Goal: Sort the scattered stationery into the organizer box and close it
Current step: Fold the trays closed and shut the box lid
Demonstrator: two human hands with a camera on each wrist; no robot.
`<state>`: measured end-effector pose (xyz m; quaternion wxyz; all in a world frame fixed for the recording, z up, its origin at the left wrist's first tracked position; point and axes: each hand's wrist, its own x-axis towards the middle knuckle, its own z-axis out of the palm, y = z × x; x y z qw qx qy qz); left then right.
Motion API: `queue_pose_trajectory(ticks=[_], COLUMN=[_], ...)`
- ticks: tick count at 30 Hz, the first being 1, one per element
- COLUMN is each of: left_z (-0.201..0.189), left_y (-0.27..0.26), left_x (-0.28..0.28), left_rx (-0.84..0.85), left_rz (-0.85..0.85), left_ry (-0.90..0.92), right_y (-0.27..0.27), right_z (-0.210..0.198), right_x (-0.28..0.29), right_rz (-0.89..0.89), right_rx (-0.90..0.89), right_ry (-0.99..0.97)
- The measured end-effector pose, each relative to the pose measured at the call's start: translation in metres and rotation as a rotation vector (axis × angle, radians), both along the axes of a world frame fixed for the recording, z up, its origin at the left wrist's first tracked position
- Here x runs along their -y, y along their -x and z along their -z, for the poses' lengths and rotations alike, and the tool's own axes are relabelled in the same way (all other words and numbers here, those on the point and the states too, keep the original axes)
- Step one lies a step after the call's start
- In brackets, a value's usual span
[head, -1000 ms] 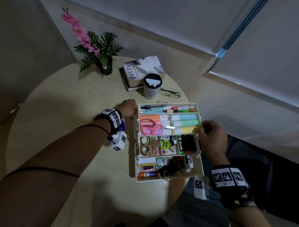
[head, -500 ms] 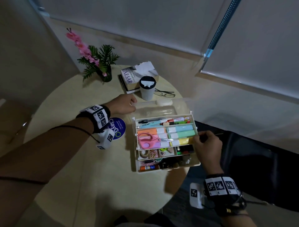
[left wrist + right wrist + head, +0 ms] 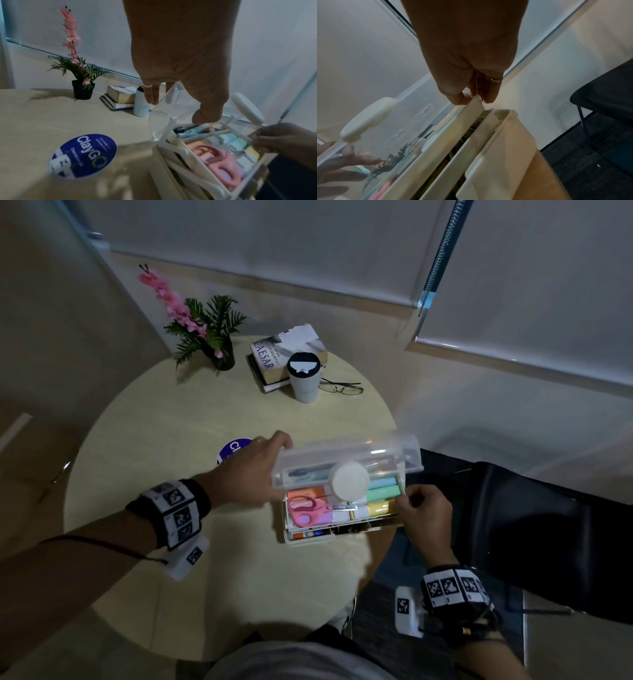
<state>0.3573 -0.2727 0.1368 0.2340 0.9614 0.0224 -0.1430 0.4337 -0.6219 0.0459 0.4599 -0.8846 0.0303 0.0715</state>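
Observation:
The white tiered organizer box [image 3: 291,537] stands at the table's right edge, its trays stacked in. The top tray [image 3: 373,517] shows pink scissors [image 3: 305,506] and pastel highlighters [image 3: 380,491]. The clear lid [image 3: 346,457], with a round white handle [image 3: 349,481], hangs half lowered over the tray. My left hand [image 3: 274,460] grips the lid's left end, thumb inside and fingers behind [image 3: 150,94]. My right hand [image 3: 409,499] pinches the top tray's right rim [image 3: 458,121] between thumb and fingers.
At the back of the round table [image 3: 171,440] are a potted plant with pink flowers [image 3: 212,344], stacked books [image 3: 281,361], a white tumbler [image 3: 304,378] and glasses [image 3: 342,387]. A blue round sticker [image 3: 233,450] lies left of the box. A black chair [image 3: 531,525] stands to the right.
The spread trays have slid together over the base. The lid has swung up from behind the box to half over the top tray, held by my left hand.

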Motion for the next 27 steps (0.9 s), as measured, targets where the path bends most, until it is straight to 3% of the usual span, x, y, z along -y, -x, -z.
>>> queue_pose_trajectory(ticks=[7,10,15,27], left_z=[0.029,0.044,0.055,0.062], left_y=[0.040,0.048,0.054,0.060], left_x=[0.027,0.029,0.034,0.034], left_rx=[0.234,0.316,0.349,0.339], left_rz=[0.070,0.160,0.208,0.138], left_ry=[0.029,-0.043,-0.073,0.056], right_y=[0.006,0.003,-0.004,-0.001], right_z=[0.011,0.010,0.008,-0.005], right_x=[0.011,0.021,0.027,0.029], right_rz=[0.012,-0.018,0.172,0.022], right_rx=[-0.053,-0.132,-0.341,-0.291], right_ry=[-0.104,-0.337,-0.589,-0.615])
